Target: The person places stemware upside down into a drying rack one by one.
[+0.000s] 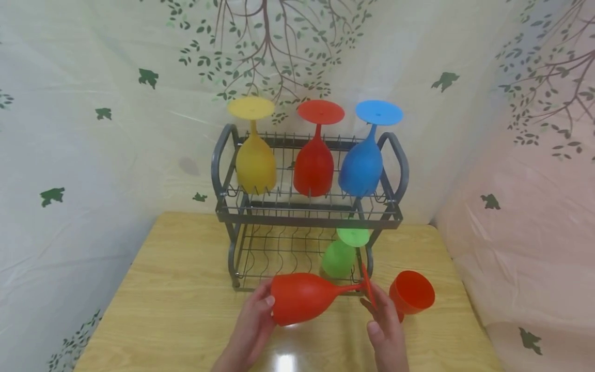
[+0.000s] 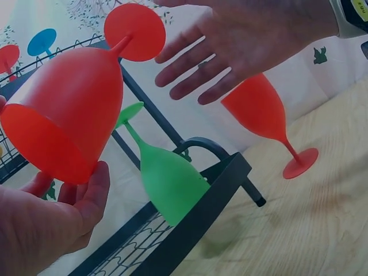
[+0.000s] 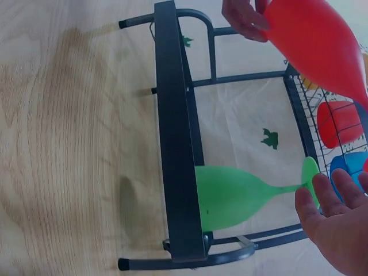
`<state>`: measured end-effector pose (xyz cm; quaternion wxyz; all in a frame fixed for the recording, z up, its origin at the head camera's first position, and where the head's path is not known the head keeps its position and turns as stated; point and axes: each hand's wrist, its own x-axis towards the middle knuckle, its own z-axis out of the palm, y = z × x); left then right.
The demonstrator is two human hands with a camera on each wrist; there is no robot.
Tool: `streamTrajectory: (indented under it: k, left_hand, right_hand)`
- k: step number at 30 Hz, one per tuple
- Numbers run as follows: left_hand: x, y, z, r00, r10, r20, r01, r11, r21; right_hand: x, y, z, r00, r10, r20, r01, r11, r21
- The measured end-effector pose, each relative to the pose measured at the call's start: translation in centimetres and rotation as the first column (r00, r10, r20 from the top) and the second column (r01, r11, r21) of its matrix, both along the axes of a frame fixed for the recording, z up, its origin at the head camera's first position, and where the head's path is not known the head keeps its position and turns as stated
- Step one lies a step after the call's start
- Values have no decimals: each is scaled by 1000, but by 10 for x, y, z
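My left hand [image 1: 253,326] holds a red plastic wine glass [image 1: 302,298] by its bowl near the rim. In the head view the glass lies sideways in the air in front of the rack, its mouth to the left. My right hand [image 1: 389,330] is at the foot end of the glass; the left wrist view shows its fingers [image 2: 195,72] straight and spread beside the foot. Behind the held glass, a green wine glass [image 1: 338,259] stands upside down on the lower tier of the dark two-tier rack [image 1: 307,223].
Upside down on the upper tier are a yellow glass [image 1: 255,168], a red glass [image 1: 313,168] and a blue glass [image 1: 361,168]. Another red glass [image 2: 259,109] stands upright on the wooden table [image 1: 153,310], right of the rack. Leaf-patterned cloth [image 1: 93,155] hangs behind and at the sides.
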<state>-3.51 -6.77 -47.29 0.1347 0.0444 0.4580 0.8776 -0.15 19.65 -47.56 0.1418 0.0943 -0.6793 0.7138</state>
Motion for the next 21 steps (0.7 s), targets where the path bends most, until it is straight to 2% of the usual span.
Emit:
streamTrajectory:
  k: [5, 10, 13, 15, 21]
  left_hand:
    - [2, 0, -4, 999, -38, -15, 38, 999, 32]
    - [5, 3, -4, 998, -59, -20, 60, 997, 48]
    - [5, 4, -4, 997, -68, -20, 69, 995, 65]
    - [6, 5, -5, 997, -76, -26, 78, 994, 80]
    - [6, 7, -9, 997, -78, 6, 76, 992, 105]
  right_hand:
    - [-3, -10, -1, 997, -15, 78, 13, 1000, 22]
    - [1, -23, -3, 988, -21, 154, 12, 998, 57]
    - [2, -29, -4, 985, -26, 172, 7, 994, 109]
    - [2, -33, -5, 988, -21, 151, 1, 991, 136]
    - [-1, -42, -8, 989, -36, 146, 12, 987, 159]
